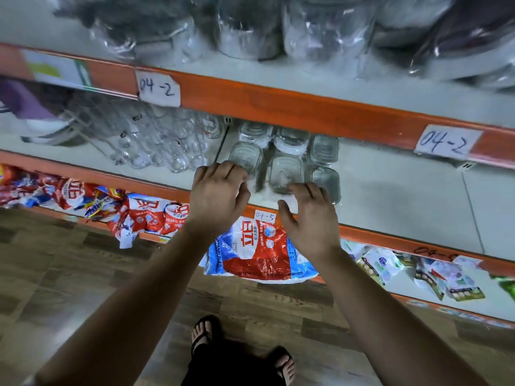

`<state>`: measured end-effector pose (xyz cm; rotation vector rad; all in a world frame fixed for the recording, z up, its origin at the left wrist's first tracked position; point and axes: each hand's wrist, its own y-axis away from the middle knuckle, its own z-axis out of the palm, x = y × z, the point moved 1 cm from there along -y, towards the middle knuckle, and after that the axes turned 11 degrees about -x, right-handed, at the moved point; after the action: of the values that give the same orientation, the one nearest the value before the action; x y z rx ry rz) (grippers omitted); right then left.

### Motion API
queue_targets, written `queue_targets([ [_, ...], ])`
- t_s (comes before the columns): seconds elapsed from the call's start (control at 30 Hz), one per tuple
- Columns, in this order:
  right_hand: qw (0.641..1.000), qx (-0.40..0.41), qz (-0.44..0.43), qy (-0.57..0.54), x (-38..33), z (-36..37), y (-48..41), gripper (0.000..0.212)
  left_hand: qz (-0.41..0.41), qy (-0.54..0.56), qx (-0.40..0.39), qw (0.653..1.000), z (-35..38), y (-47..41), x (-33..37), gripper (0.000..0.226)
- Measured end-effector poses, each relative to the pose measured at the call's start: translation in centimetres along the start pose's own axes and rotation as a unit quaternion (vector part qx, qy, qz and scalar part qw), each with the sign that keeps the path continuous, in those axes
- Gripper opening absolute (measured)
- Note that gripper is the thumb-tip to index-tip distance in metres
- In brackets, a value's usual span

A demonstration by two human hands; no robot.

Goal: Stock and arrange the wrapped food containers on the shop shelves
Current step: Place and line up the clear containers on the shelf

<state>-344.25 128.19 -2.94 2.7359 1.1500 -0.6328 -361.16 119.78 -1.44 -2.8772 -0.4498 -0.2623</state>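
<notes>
Setting: shop aisle, white shelves with orange edges (278, 107), above a wood-pattern floor (83, 274).
Wrapped food containers (285, 171): clear, with lids, clustered in two rows on the middle shelf (404, 190), partly under the upper shelf's edge.
Left hand (220, 190): knuckles up, fingers curled at the front-left container's wrap; motion blur hides whether it grips.
Right hand (309, 218): fingers arched over the front containers, thumb held apart, nothing held.
Glass bottles (156, 146): clear, just left of the containers.
Labels: handwritten "04-2" tag (158, 87) above; "04-5" tag (264, 216) between the wrists.
Detergent bags (259, 252): red, white and blue, on the lowest shelf.
</notes>
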Motion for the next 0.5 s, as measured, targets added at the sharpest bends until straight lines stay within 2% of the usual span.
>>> queue_targets([
  [0.3,0.985,0.094,-0.123,-0.076,-8.2,-10.4,0.8,0.025,0.01,-0.038,0.111,0.993,-12.4,3.5,0.7,0.02],
  [0.5,0.968,0.141,-0.197,-0.06,-15.3,-14.8,-3.5,0.023,-0.018,-0.058,0.172,0.983,-18.7,2.8,-4.2,0.025],
])
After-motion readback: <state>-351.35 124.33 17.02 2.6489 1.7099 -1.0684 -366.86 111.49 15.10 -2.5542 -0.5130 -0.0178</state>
